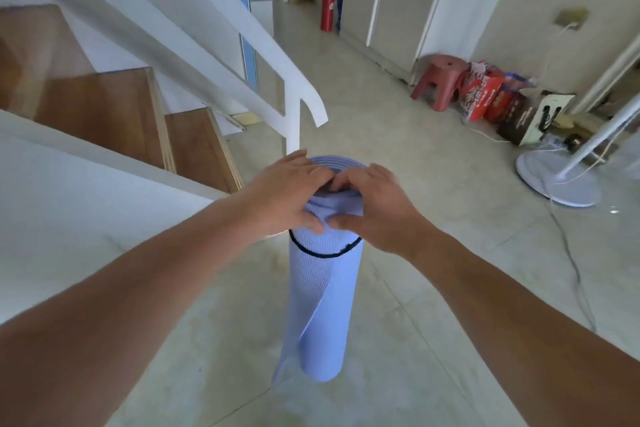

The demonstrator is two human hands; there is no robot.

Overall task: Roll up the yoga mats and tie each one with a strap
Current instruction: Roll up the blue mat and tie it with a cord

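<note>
Yoga mat, rolled and pale blue, stands upright on the floor near us; our left hand and right hand both clasp its top, just above the black strap.

Two forearms are shown uncovered along their whole visible length, the left hand left of the blue mat, the right hand right of it.
</note>
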